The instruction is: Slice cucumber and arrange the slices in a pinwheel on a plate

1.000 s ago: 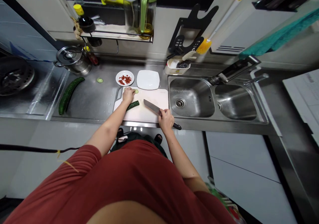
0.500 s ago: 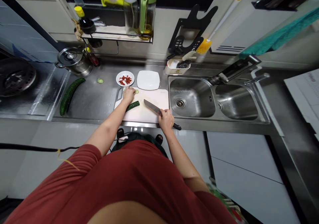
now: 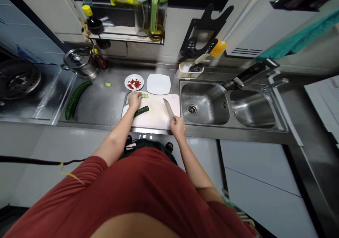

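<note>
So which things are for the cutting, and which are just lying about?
Seem part of the cutting:
knife, in the right hand
white board
cucumber piece
cucumber slices, by the left hand

Seem just lying about:
lidded pot
yellow-capped bottle beside it
hanging teal cloth

- Stainless-steel countertop (image 3: 106, 105), carrying everything below
- White cutting board (image 3: 161, 119), beneath the left hand (image 3: 135, 101), its near right corner by the right hand (image 3: 178, 126)
- Small round plate (image 3: 126, 84), just beyond the left hand
- Square white plate (image 3: 158, 84), beyond and right of the left hand
- Cucumber slice (image 3: 107, 84), left of and beyond that hand
- Whole cucumber (image 3: 76, 98), well to its left
- Lidded steel pot (image 3: 84, 68), farther beyond, left
</note>
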Demonstrator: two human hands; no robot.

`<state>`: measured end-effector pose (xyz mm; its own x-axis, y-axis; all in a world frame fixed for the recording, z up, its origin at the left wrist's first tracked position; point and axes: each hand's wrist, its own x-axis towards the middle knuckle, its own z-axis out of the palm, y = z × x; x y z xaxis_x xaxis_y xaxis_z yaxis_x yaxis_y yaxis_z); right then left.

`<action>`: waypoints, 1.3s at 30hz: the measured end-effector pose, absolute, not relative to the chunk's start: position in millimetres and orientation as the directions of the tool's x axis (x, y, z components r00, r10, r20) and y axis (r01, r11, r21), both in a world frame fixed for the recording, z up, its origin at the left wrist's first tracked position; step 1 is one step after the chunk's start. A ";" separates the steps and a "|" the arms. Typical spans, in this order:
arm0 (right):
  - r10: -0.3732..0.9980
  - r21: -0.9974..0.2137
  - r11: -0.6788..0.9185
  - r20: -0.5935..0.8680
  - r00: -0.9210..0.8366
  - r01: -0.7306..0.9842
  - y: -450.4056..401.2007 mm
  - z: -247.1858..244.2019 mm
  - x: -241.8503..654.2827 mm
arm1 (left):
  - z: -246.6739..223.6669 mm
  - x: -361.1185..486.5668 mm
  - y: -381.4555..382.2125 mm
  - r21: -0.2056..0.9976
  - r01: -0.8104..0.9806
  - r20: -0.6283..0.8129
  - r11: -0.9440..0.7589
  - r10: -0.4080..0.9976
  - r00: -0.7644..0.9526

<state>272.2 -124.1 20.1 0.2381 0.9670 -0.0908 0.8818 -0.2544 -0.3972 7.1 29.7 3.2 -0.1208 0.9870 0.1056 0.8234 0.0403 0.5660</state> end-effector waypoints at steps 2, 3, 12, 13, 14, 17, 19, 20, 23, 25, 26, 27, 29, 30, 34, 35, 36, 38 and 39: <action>0.970 -0.425 -0.242 -0.082 0.230 0.872 -122.5 18.5 271.9 | 1.8 3.3 20.6 0.585 0.808 0.127 0.072 0.976 -0.178; 0.971 -0.439 -0.237 -0.077 0.227 0.867 -121.9 18.0 271.2 | 1.1 1.7 15.8 0.591 0.803 0.135 0.080 0.971 -0.196; 0.983 -0.450 -0.184 -0.103 0.154 0.874 -120.3 18.1 260.1 | 2.7 -0.6 -27.4 0.598 0.799 0.119 0.063 0.979 -0.167; 0.984 -0.451 -0.176 -0.106 0.143 0.875 -120.4 18.7 258.8 | 3.6 0.2 -31.5 0.598 0.800 0.121 0.051 0.981 -0.153; 0.985 -0.454 -0.168 -0.110 0.132 0.875 -120.5 19.5 257.4 | 4.6 1.1 -35.4 0.599 0.800 0.121 0.039 0.983 -0.139; 0.986 -0.467 -0.159 -0.124 0.113 0.870 -121.0 23.4 252.2 | 7.4 4.8 -45.1 0.596 0.803 0.123 -0.001 0.988 -0.090; 0.985 -0.479 -0.159 -0.133 0.108 0.863 -121.2 26.4 248.2 | 8.4 7.4 -49.6 0.587 0.809 0.123 -0.030 0.991 -0.053; 0.986 -0.489 -0.155 -0.134 0.102 0.859 -121.2 27.6 246.2 | 8.4 8.5 -51.4 0.581 0.813 0.122 -0.041 0.992 -0.037; 0.991 -0.529 -0.111 -0.125 0.052 0.841 -120.1 29.1 240.6 | 5.9 10.0 -55.3 0.564 0.823 0.132 -0.068 0.991 -0.008; 0.993 -0.555 -0.069 -0.116 0.005 0.829 -118.8 27.9 237.8 | 2.8 9.6 -56.9 0.557 0.825 0.158 -0.099 0.987 0.012; 0.994 -0.566 -0.052 -0.113 -0.015 0.823 -118.0 26.8 236.7 | 1.0 9.2 -57.5 0.553 0.825 0.175 -0.118 0.984 0.023; 0.994 -0.574 -0.039 -0.109 -0.030 0.818 -117.1 25.5 235.8 | -0.7 8.6 -58.0 0.549 0.824 0.191 -0.135 0.981 0.033; 0.994 -0.590 -0.023 -0.103 -0.046 0.807 -115.5 22.6 234.8 | -3.8 7.5 -58.5 0.542 0.824 0.217 -0.164 0.975 0.051; 0.994 -0.598 -0.017 -0.099 -0.052 0.802 -114.8 21.0 234.6 | -5.1 7.1 -58.6 0.540 0.824 0.226 -0.174 0.972 0.057; 0.993 -0.629 -0.024 -0.104 -0.053 0.777 -113.2 16.1 235.7 | -9.5 6.5 -57.8 0.537 0.819 0.254 -0.203 0.965 0.073; 0.993 -0.635 -0.034 -0.110 -0.048 0.772 -113.1 15.5 236.0 | -10.4 6.6 -57.4 0.535 0.819 0.257 -0.206 0.964 0.075; 0.992 -0.638 -0.043 -0.117 -0.042 0.769 -113.1 15.2 236.3 | -11.2 6.8 -57.0 0.533 0.820 0.257 -0.208 0.963 0.077; 0.992 -0.638 -0.052 -0.124 -0.036 0.768 -113.1 15.5 236.4 | -12.1 7.4 -56.5 0.530 0.821 0.258 -0.215 0.962 0.086; 0.992 -0.637 -0.050 -0.122 -0.036 0.770 -113.1 16.1 236.1 | -12.1 7.8 -56.5 0.528 0.820 0.258 -0.220 0.962 0.092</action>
